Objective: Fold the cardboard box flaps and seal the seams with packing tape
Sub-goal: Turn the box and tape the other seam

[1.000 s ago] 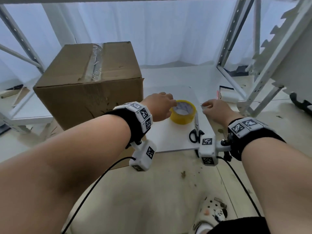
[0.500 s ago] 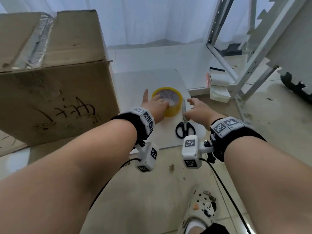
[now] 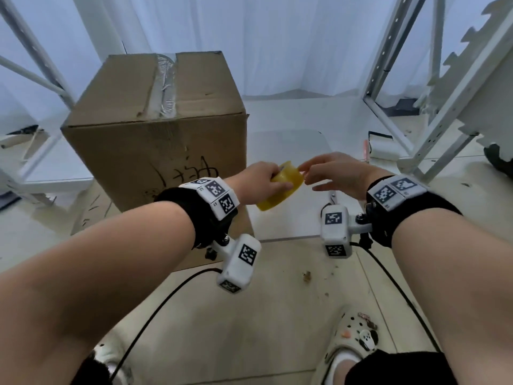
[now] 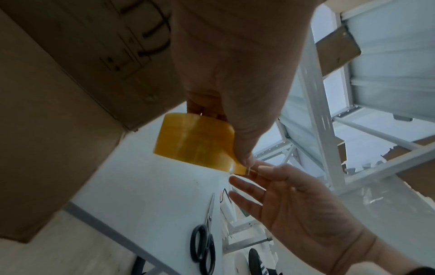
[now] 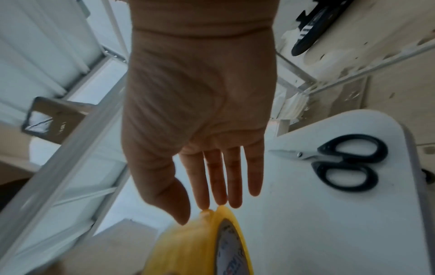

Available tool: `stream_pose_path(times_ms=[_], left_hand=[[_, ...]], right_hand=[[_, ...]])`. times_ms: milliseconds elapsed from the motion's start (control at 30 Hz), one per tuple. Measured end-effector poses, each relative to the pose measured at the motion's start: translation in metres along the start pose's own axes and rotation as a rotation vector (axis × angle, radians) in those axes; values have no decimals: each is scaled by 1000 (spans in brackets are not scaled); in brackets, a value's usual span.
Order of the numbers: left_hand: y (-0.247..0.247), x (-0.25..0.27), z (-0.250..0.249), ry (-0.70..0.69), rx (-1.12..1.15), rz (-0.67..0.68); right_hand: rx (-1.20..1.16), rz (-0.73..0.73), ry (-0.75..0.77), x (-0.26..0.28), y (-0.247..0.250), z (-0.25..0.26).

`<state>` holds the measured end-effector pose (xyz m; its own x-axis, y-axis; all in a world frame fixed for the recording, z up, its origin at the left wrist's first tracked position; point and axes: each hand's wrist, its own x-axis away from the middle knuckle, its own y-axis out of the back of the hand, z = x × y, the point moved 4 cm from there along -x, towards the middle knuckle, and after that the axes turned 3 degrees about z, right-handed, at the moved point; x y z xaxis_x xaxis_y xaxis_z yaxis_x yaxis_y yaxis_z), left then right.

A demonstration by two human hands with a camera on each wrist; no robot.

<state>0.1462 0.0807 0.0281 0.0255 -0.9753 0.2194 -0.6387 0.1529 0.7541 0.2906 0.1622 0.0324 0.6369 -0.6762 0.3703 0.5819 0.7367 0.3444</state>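
Right fingers (image 5: 202,178) touching gripped tape roll (image 3: 279,190)

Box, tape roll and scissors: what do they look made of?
Box: brown corrugated cardboard, matte, scuffed, with a glossy clear tape strip along its top seam. Tape roll, gripped by the left hand: translucent amber plastic film, shiny. Scissors: bright metal blades, likely steel, with black handles, probably plastic.
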Motion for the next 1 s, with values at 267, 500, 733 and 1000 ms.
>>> stream_pose_path(times_ms=[267, 500, 733, 1000], left_hand=[[30, 56, 16, 46, -33, -84], [45, 77, 35, 69, 65, -163], [75, 98, 44, -63, 116, -277], [88, 111, 56, -119, -293, -354]], right_hand=[[200, -66, 180, 18, -54, 44], [393, -214, 328, 16, -77, 75], [656, -152, 566, 10, -110, 95], [660, -122, 589, -4, -138, 97]])
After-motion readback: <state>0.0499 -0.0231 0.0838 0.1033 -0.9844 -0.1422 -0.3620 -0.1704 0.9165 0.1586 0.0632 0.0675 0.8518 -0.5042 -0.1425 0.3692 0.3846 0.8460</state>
